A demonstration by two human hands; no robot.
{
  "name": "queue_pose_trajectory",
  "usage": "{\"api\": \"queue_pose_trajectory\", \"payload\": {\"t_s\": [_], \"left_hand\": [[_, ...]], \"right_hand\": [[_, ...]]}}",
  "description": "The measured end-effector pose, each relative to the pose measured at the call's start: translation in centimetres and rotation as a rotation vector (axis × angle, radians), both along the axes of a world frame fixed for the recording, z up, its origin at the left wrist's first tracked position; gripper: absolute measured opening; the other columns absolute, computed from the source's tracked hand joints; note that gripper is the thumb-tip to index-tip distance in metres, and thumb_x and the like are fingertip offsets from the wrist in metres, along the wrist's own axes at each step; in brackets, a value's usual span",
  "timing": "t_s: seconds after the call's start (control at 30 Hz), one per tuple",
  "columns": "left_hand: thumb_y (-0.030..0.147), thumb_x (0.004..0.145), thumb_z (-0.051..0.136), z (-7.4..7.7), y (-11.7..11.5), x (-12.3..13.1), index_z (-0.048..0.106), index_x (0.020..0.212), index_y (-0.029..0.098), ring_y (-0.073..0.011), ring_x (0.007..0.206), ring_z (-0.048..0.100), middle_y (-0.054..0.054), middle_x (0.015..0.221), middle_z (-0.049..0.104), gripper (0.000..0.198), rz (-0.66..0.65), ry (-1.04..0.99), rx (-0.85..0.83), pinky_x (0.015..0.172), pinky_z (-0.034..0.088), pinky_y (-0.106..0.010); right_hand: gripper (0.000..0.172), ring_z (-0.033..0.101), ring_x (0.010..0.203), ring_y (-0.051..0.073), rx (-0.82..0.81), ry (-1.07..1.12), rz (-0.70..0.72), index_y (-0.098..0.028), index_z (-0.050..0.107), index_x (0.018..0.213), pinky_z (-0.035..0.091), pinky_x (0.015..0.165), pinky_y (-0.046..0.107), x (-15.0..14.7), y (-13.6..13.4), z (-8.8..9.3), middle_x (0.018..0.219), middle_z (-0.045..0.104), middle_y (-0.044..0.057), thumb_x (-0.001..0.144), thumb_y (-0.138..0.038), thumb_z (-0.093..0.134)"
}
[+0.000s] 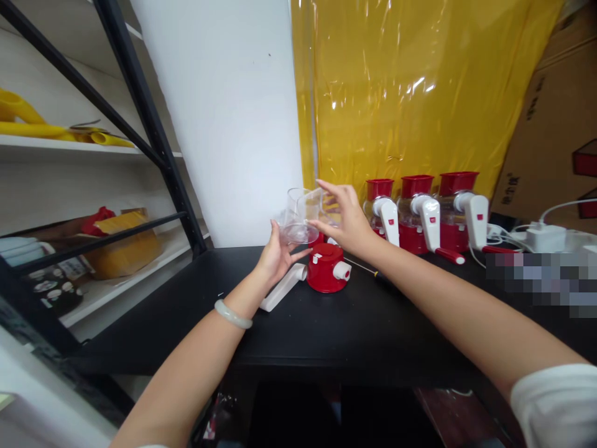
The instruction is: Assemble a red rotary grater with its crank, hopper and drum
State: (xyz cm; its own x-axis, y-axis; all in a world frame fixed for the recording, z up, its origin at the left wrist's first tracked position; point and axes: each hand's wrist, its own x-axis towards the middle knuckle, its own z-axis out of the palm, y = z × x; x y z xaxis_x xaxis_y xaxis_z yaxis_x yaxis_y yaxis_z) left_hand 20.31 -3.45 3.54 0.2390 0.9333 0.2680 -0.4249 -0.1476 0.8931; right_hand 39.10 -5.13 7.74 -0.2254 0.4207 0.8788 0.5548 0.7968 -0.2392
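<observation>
Above the black tabletop, a clear plastic grinder housing [298, 231] is held between my two hands, with a round tube end facing up. My left hand [274, 258] cups it from below and the left. At its right side is my right hand [347, 218], thumb and fingers curved around the clear wall. Just beneath stands a red suction base [324, 274] with a white knob [342, 271] on its side. A white crank arm [284, 287] lies to the left of the base, near my left wrist. Behind the base lies a thin screwdriver [366, 267], partly hidden.
Three red-and-white hand-crank grinders [422, 214] stand in a row at the back right. Beyond them are a white power adapter [545, 238] with cables and a cardboard box [550, 124]. A yellow plastic sheet [396, 93] hangs behind. A black-framed shelf [153, 124] stands left.
</observation>
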Motion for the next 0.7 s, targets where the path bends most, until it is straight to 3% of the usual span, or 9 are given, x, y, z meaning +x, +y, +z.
{"api": "queue_pose_trajectory", "payload": {"t_s": [0.1, 0.23, 0.3, 0.43, 0.57, 0.7], "left_hand": [[0.069, 0.084, 0.051, -0.5, 0.7, -0.3, 0.065, 0.116, 0.021, -0.0294, 0.121, 0.057, -0.013, 0.134, 0.060, 0.059, 0.012, 0.142, 0.017, 0.088, 0.055, -0.044], [0.064, 0.084, 0.056, -0.9, 1.8, -1.0, 0.069, 0.112, 0.017, -0.0306, 0.122, 0.055, -0.015, 0.133, 0.061, 0.057, 0.184, 0.355, 0.241, 0.086, 0.053, -0.038], [0.065, 0.084, 0.054, -1.1, 2.3, -1.4, 0.067, 0.116, 0.017, -0.0313, 0.123, 0.055, -0.015, 0.132, 0.061, 0.059, 0.218, 0.451, 0.313, 0.088, 0.052, -0.039], [0.063, 0.082, 0.059, -2.1, 2.9, -1.4, 0.056, 0.129, 0.017, -0.0312, 0.124, 0.055, -0.017, 0.132, 0.060, 0.067, 0.153, 0.634, 0.367, 0.096, 0.048, -0.046], [0.053, 0.071, 0.075, -3.1, 1.8, -0.5, 0.040, 0.142, 0.017, -0.0319, 0.127, 0.053, -0.019, 0.140, 0.053, 0.087, 0.101, 0.898, 0.523, 0.105, 0.043, -0.049], [0.053, 0.069, 0.077, -3.5, 0.6, 0.4, 0.036, 0.144, 0.019, -0.0324, 0.125, 0.054, -0.016, 0.141, 0.052, 0.092, 0.083, 1.036, 0.597, 0.106, 0.044, -0.048]], "right_hand": [[0.079, 0.049, 0.126, 0.029, 0.031, 0.024, -0.046, -0.033, 0.019, 0.153, 0.048, 0.100, 0.045, -0.2, 1.0, 3.0, 0.142, 0.041, 0.011, 0.087, -0.040, 0.062], [0.082, 0.049, 0.126, 0.033, 0.065, 0.080, -0.028, -0.032, 0.019, 0.151, 0.048, 0.098, 0.051, -0.3, 2.9, 5.1, 0.137, 0.048, 0.011, 0.084, -0.045, 0.064], [0.084, 0.053, 0.122, 0.033, 0.025, 0.115, 0.017, -0.030, 0.024, 0.149, 0.050, 0.096, 0.052, 0.2, 3.9, 5.2, 0.133, 0.051, 0.012, 0.080, -0.048, 0.069], [0.086, 0.059, 0.113, 0.031, -0.127, 0.178, 0.109, -0.026, 0.036, 0.141, 0.052, 0.094, 0.051, 1.7, 5.5, 4.4, 0.126, 0.056, 0.012, 0.069, -0.051, 0.077], [0.081, 0.061, 0.109, 0.029, -0.248, 0.177, 0.183, -0.025, 0.042, 0.135, 0.051, 0.095, 0.052, 3.3, 6.1, 3.8, 0.119, 0.060, 0.011, 0.067, -0.050, 0.079], [0.079, 0.062, 0.108, 0.027, -0.300, 0.187, 0.221, -0.026, 0.042, 0.134, 0.053, 0.094, 0.048, 4.0, 6.5, 3.4, 0.119, 0.059, 0.010, 0.068, -0.048, 0.079]]}}
